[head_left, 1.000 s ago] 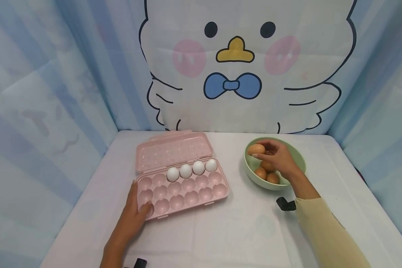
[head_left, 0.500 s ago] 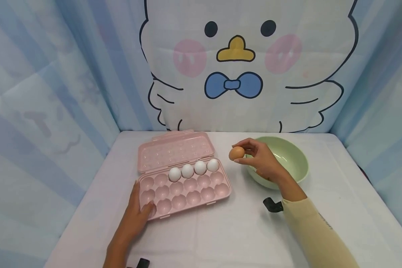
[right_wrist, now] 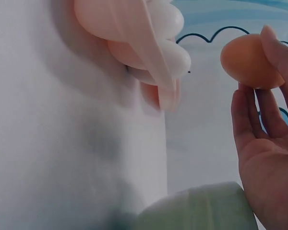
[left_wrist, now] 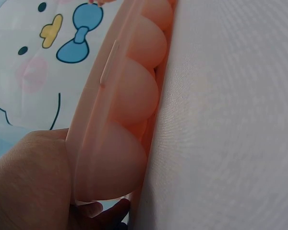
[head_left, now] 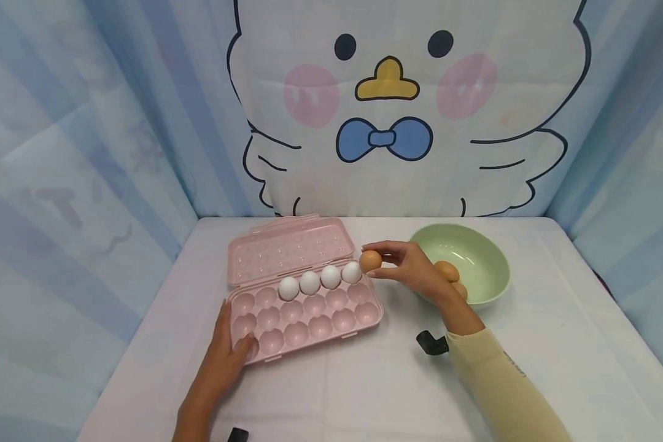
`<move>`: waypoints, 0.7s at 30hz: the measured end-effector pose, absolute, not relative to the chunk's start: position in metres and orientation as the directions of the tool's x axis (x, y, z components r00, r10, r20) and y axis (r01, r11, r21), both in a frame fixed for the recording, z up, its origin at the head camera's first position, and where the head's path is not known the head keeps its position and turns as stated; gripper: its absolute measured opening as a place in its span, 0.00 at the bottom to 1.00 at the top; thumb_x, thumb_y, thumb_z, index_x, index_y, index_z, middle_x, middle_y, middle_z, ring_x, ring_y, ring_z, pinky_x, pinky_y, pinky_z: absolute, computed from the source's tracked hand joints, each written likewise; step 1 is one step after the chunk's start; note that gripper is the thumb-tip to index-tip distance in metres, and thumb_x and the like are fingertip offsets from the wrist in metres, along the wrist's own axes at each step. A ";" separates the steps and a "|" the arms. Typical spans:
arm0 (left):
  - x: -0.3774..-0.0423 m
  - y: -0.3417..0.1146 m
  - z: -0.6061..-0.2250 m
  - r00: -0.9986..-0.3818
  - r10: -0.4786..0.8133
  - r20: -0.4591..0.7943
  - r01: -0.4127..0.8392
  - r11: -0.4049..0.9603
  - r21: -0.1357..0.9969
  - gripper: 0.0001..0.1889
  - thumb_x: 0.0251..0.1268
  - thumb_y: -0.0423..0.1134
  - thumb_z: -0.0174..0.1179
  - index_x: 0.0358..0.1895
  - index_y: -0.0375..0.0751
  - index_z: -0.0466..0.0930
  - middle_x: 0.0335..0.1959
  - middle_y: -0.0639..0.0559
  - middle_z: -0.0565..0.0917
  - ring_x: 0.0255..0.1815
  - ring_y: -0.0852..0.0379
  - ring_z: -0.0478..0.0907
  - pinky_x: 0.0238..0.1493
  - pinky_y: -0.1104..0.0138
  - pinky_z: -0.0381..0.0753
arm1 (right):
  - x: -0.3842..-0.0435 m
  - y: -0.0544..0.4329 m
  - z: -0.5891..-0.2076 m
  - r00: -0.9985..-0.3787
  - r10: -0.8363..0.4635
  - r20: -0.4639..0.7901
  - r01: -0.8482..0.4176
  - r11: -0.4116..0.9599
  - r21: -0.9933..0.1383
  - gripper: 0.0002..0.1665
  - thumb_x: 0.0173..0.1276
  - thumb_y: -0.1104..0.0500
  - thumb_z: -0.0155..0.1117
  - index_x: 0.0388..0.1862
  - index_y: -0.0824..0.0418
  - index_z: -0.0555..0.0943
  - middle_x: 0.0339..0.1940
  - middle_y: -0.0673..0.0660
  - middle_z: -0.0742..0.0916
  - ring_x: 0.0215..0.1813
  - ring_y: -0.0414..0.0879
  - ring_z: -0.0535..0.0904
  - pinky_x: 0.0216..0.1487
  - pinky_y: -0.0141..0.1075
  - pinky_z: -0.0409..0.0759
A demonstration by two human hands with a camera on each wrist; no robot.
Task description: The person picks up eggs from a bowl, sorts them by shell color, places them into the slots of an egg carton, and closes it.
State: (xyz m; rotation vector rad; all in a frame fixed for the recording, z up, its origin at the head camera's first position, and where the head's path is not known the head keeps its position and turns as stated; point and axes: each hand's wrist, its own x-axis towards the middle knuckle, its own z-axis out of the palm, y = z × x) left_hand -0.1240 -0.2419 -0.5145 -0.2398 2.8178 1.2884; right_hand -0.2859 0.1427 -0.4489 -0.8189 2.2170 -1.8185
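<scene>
The brown egg [head_left: 371, 261] is mid-frame, near the rightmost white egg [head_left: 352, 272], pinched by the fingers of your right hand [head_left: 414, 269]; use light pressure, clear its neighbour. Your left hand [head_left: 225, 357] grips the egg tray [head_left: 296, 334] left of centre; brace it. Green bowl [head_left: 487, 264] at right.

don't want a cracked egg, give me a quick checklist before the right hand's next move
1. Brown egg gripped by the right hand: ok, between thumb and fingers.
2. Carton steadied: ok, the left hand holds its near left corner.
3. Lid out of the way: ok, folded back.
4. Back right cup free: not ok, a white egg sits there.
5. Front row free: ok, apart from the left end, partly hidden by the thumb.
6. Brown egg uncracked: cannot tell, fingers cover part.
</scene>
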 end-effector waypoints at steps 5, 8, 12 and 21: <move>-0.124 -0.240 -0.514 -0.987 -0.128 -0.092 -0.154 0.647 0.747 0.47 0.76 0.48 0.50 0.85 0.49 0.27 0.86 0.44 0.34 0.84 0.39 0.34 0.77 0.41 0.42 | -0.286 0.136 -0.459 -0.817 -0.526 0.238 -0.344 0.112 -0.932 0.32 0.59 0.71 0.79 0.64 0.69 0.82 0.60 0.60 0.86 0.60 0.53 0.82 0.64 0.44 0.78; -0.123 -0.239 -0.514 -0.985 -0.135 -0.103 -0.167 0.645 0.746 0.47 0.76 0.48 0.51 0.85 0.49 0.27 0.86 0.45 0.34 0.84 0.39 0.34 0.77 0.40 0.42 | -0.284 0.131 -0.467 -0.813 -0.535 0.229 -0.335 0.110 -0.936 0.34 0.58 0.70 0.80 0.64 0.70 0.81 0.59 0.61 0.86 0.60 0.54 0.82 0.64 0.45 0.78; -0.122 -0.239 -0.514 -0.984 -0.138 -0.114 -0.176 0.643 0.745 0.47 0.76 0.49 0.51 0.85 0.50 0.26 0.86 0.45 0.33 0.84 0.39 0.34 0.77 0.41 0.42 | -0.280 0.126 -0.477 -0.831 -0.522 0.193 -0.301 0.130 -0.945 0.31 0.58 0.68 0.80 0.62 0.66 0.83 0.58 0.58 0.87 0.61 0.53 0.82 0.65 0.48 0.77; -0.124 -0.240 -0.513 -0.987 -0.129 -0.097 -0.159 0.652 0.741 0.47 0.77 0.49 0.50 0.85 0.48 0.27 0.86 0.44 0.34 0.84 0.39 0.34 0.77 0.41 0.42 | -0.276 0.126 -0.490 -0.851 -0.503 0.151 -0.294 0.217 -0.931 0.27 0.59 0.65 0.81 0.59 0.60 0.85 0.55 0.53 0.88 0.59 0.52 0.83 0.63 0.48 0.78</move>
